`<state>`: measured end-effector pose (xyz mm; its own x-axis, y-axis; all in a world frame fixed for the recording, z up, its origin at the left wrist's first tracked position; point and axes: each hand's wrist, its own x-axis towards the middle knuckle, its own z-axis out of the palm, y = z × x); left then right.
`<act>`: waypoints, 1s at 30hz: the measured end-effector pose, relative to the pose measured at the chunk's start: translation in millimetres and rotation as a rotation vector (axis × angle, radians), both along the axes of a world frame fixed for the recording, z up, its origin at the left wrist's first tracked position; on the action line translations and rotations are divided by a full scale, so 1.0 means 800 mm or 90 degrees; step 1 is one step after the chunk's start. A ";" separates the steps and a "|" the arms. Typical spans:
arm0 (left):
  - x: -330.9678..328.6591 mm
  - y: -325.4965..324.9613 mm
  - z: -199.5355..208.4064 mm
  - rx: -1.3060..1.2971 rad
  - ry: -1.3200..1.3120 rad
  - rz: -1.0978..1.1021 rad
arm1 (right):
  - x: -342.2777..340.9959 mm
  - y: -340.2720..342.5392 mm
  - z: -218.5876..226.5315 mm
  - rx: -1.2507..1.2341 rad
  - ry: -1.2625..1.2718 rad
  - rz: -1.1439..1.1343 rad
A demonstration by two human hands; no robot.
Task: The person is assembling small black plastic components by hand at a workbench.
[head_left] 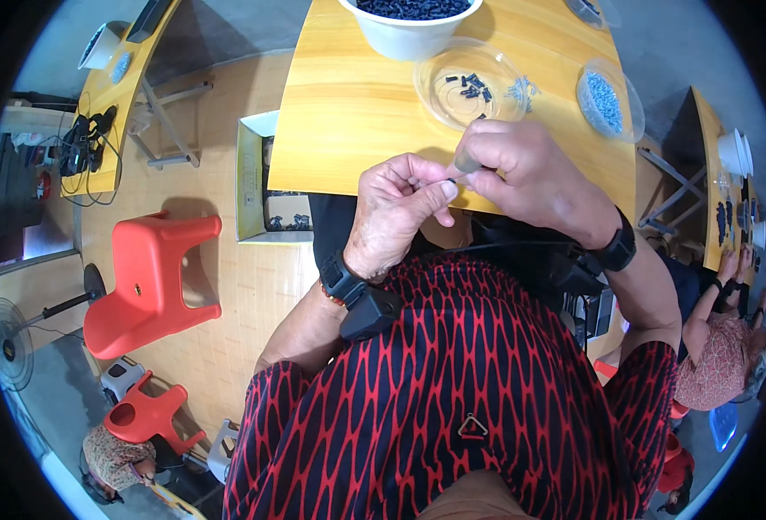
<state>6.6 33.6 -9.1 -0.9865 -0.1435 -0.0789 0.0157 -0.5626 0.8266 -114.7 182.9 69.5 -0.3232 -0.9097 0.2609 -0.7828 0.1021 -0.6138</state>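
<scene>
Small dark piece point(453, 180) is pinched by the left hand point(403, 204) (whether the right hand point(526, 165) grips it, we cannot tell); we judge fine handling underway, next calling for steadiness.

Left fingers point(435, 196) pinch close beside the curled right fingers point(491, 146).

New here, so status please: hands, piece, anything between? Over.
Left hand pinching small dark piece. Right hand closed alongside, hold unclear. Dish beyond, not between.
</scene>
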 end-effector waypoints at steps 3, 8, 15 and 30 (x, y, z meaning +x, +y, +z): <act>0.000 0.002 -0.007 0.034 -0.011 0.008 | 0.005 -0.003 -0.003 0.000 -0.038 0.002; -0.007 0.002 -0.009 0.141 -0.029 0.002 | 0.006 0.005 -0.017 -0.055 -0.247 -0.065; -0.003 0.000 -0.009 0.211 -0.056 -0.012 | 0.025 0.005 0.003 0.052 -0.107 -0.100; 0.003 0.007 -0.017 0.123 -0.056 -0.035 | 0.038 0.013 -0.028 0.071 0.088 -0.065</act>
<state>9.4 38.9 -22.8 -0.9806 -0.0633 -0.1854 -0.0865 -0.7092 0.6997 -84.2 192.9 47.4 -0.3837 -0.8998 0.2078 -0.8405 0.2471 -0.4821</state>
